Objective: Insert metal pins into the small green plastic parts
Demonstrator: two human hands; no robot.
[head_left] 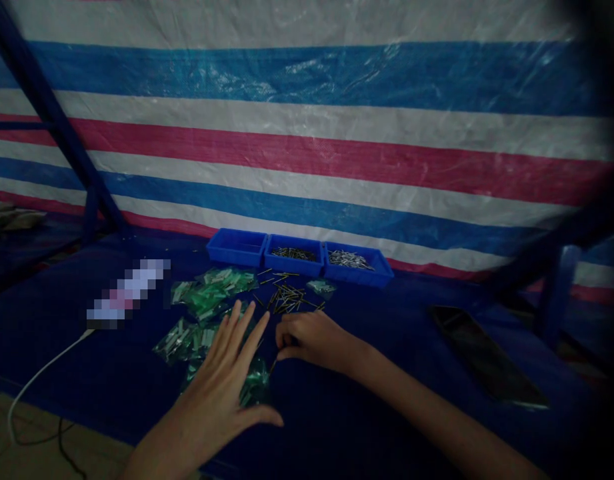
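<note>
My left hand is spread, palm down, over clear bags of small pale and green pieces. More such bags lie just beyond its fingertips. To its right, my right hand is curled with fingertips pinched together; a thin dark rod shows under them, held at its end. Beyond the right hand sits a loose pile of thin metal rods, dark and silvery. A small clear bag lies right of the pile.
Three joined blue bins stand at the back: the left bin, the middle bin with dark rods, the right bin with silvery rods. A dark phone lies right. A blurred-out device with a white cable lies left.
</note>
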